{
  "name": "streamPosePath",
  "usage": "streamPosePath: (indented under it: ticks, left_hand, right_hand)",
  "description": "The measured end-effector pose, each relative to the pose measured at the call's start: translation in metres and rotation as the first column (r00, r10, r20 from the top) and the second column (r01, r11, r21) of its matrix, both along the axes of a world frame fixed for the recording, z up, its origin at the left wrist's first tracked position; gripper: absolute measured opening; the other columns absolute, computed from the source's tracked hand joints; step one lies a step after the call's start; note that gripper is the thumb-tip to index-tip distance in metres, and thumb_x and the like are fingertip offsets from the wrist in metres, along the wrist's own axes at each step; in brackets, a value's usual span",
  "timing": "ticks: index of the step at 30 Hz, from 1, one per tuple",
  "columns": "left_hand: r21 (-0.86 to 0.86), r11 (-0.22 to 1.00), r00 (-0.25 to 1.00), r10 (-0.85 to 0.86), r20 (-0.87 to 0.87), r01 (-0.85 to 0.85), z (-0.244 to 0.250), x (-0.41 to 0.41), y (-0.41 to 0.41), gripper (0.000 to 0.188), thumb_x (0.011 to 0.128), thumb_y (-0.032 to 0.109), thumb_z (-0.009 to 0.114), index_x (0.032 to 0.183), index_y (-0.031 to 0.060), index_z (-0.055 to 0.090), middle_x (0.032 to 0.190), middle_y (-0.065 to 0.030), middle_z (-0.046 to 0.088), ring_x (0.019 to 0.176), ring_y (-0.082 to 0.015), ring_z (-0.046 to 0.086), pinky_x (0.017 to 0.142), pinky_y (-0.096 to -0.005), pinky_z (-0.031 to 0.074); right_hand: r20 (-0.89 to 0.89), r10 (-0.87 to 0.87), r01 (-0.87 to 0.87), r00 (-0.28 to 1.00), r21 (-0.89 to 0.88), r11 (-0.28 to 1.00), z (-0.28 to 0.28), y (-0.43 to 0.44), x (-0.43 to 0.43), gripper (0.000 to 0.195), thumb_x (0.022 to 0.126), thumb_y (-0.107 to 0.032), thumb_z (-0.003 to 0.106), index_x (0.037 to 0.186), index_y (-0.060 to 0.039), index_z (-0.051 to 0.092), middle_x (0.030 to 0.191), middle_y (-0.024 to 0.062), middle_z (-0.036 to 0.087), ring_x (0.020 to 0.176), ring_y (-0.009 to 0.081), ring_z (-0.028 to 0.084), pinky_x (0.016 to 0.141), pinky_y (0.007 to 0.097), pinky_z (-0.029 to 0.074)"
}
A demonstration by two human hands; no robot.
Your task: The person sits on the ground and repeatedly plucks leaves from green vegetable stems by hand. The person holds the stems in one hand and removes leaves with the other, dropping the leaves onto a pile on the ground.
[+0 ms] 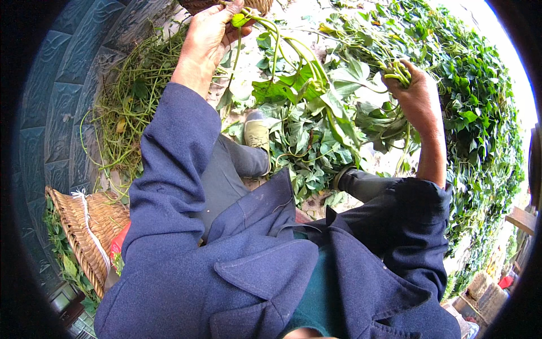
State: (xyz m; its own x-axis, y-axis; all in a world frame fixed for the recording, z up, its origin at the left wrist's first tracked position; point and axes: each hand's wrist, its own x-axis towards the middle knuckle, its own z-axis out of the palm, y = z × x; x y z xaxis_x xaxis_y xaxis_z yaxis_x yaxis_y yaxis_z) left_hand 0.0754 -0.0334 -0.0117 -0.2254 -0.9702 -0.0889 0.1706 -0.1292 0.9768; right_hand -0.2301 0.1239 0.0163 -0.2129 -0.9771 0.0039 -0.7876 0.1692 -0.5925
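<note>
My left hand (211, 40) is raised at the top, its fingers closed round the ends of some green leafy vines (305, 53). Their stems droop from it towards the middle, with broad leaves hanging at the lower ends. On the right, my right hand (417, 99) grips a bundle of cut green stems (398, 73) in its fist. Below that fist hang large leaves (377, 114), partly covered by the hand. A layer of loose leafy cuttings (305, 144) lies on the ground between my feet.
Left of my legs is a heap of mostly stripped stems (127, 101), beside a blue-grey tiled wall (63, 101). A woven basket (97, 212) with white cord lies lower left; another wicker basket (258, 5) shows at the top. A large bank of leafy vines (474, 140) fills the right.
</note>
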Motion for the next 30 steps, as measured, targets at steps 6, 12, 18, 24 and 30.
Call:
streamPosePath:
  ticks: [6,12,18,24,30]
  left_hand:
    - [0.027,0.999,0.999,-0.025,-0.047,0.026,0.007,-0.014,0.013,0.011,0.088,0.017,0.055,0.086,0.0063,0.058,0.075,-0.0033,0.062,0.061,-0.0125,0.059,0.054,-0.0234,0.049]
    - [-0.046,0.981,0.982,-0.186,0.035,0.187,0.007,-0.02,0.014,0.017,0.087,0.022,0.056,0.091,0.0064,0.06,0.082,-0.0042,0.064,0.07,-0.0112,0.061,0.059,-0.0223,0.05]
    - [-0.037,0.962,0.957,-0.265,0.117,0.271,0.011,-0.029,0.024,0.021,0.086,0.026,0.059,0.098,0.0088,0.06,0.082,-0.002,0.065,0.074,-0.0086,0.062,0.06,-0.0203,0.048]
    - [-0.064,0.956,0.953,-0.279,0.122,0.288,0.019,-0.033,0.033,0.022,0.085,0.026,0.059,0.098,0.008,0.06,0.082,-0.0025,0.065,0.074,-0.0086,0.062,0.06,-0.0194,0.047]
    - [-0.074,0.956,0.946,-0.265,0.188,0.282,0.015,-0.032,0.032,0.024,0.084,0.026,0.061,0.1,0.0077,0.06,0.082,-0.0025,0.065,0.073,-0.0083,0.062,0.059,-0.0188,0.047]
  right_hand:
    - [-0.045,-0.032,0.032,0.999,0.012,0.999,-0.001,0.0,-0.01,0.033,0.075,-0.025,0.069,0.1,-0.0043,0.062,0.081,0.0139,0.065,0.069,0.0216,0.064,0.066,0.0315,0.048]
    - [-0.024,-0.034,0.033,0.999,-0.039,0.999,0.001,0.001,-0.007,0.03,0.075,-0.025,0.07,0.095,-0.0037,0.062,0.073,0.0101,0.064,0.062,0.0173,0.06,0.061,0.0295,0.047]
    - [0.534,0.039,0.005,0.845,-0.08,0.997,0.001,-0.002,-0.009,0.017,0.079,-0.018,0.067,0.089,-0.0049,0.061,0.072,0.0013,0.063,0.061,0.0063,0.053,0.057,0.0208,0.042]
    - [0.672,0.038,-0.004,0.74,-0.052,0.999,0.002,-0.003,-0.006,0.021,0.08,-0.018,0.067,0.093,-0.0047,0.057,0.077,0.006,0.064,0.066,0.0075,0.055,0.059,0.0193,0.043]
    - [0.638,0.073,-0.026,0.766,-0.084,0.996,-0.001,-0.005,-0.005,0.022,0.078,-0.021,0.068,0.091,-0.0051,0.06,0.078,0.0034,0.063,0.068,0.0081,0.055,0.06,0.0207,0.043]
